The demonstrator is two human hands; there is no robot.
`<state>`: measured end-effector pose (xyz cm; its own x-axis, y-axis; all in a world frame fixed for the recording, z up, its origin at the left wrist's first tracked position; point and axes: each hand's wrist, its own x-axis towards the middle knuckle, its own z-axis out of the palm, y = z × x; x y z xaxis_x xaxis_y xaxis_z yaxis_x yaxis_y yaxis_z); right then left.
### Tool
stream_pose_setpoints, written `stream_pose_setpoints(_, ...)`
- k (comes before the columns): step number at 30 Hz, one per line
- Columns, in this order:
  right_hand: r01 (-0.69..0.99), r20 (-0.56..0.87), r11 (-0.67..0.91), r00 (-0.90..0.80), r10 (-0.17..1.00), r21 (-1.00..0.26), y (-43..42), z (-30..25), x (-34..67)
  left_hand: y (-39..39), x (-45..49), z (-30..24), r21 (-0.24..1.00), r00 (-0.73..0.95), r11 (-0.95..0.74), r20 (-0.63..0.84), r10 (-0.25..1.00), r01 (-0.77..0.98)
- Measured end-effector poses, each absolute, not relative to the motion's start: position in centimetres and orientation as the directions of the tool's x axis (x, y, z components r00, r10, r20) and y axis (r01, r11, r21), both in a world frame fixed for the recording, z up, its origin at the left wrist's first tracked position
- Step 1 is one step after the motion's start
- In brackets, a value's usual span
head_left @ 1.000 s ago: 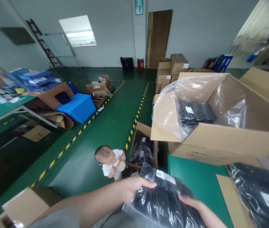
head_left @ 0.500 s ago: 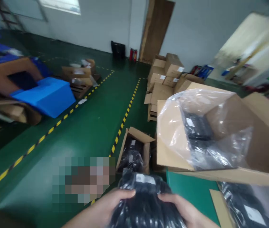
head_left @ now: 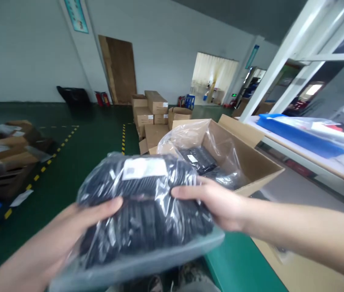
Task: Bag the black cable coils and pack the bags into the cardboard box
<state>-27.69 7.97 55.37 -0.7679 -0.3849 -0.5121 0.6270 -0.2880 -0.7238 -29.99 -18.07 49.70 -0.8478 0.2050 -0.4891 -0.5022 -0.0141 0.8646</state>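
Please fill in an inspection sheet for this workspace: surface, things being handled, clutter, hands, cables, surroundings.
Surface: green tabletop, partly visible below the right forearm.
Things handled: clear bag of dark items, with a white label facing up; beyond it, an open carton with a plastic liner and more bagged dark items.
Clutter: blue material and loose plastic on the bench at right; stacked cartons behind.
Hands: left hand and right hand grip the bag from opposite sides, thumbs on top.
Cables: nothing seen.
Surroundings: green floor with yellow-black marking, red fire extinguishers by the wall.
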Motion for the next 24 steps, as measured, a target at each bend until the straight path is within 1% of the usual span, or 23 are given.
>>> stream_pose_setpoints(1, 0.586, -0.492, -0.304, -0.804, -0.335, -0.751, 9.1, 56.2, -28.4, -16.8, -32.2, 51.0, 0.856, -0.823, -0.028, -0.486, 0.294, -0.515)
stream_pose_setpoints(5, 0.500, -0.480, -0.338, -0.865, -0.148, -0.797, 14.8, 57.2, -32.6, -9.2, -41.9, 54.7, 0.836, -0.707, 0.025, -0.479, 0.520, -0.548)
stream_pose_setpoints(8, 0.456, -0.476, -0.355, -0.879, -0.033, -0.816, 20.1, 55.8, -36.5, -2.1, -48.3, 54.8, 0.847, -0.613, 0.078, -0.442, 0.655, -0.526)
stream_pose_setpoints(10, 0.461, -0.496, -0.344, -0.868, 0.015, -0.818, 23.4, 54.5, -39.1, 2.3, -52.0, 53.9, 0.845, -0.543, 0.142, -0.450, 0.709, -0.516)
stream_pose_setpoints(15, 0.477, -0.525, -0.334, -0.848, 0.066, -0.813, 29.2, 50.9, -44.3, 10.3, -60.2, 50.8, 0.813, -0.433, 0.331, -0.547, 0.717, -0.478)
stream_pose_setpoints(19, 0.448, -0.512, -0.343, -0.850, 0.122, -0.826, 30.5, 46.9, -47.3, 12.6, -65.4, 47.6, 0.811, -0.383, 0.407, -0.565, 0.731, -0.420)
stream_pose_setpoints(22, 0.482, -0.538, -0.308, -0.833, 0.129, -0.820, 29.9, 42.5, -48.9, 12.2, -67.5, 44.5, 0.757, -0.357, 0.551, -0.653, 0.668, -0.352)
stream_pose_setpoints(24, 0.568, -0.606, -0.281, -0.792, 0.068, -0.773, 28.9, 39.4, -49.6, 11.5, -68.2, 42.5, 0.684, -0.334, 0.655, -0.729, 0.598, -0.320)
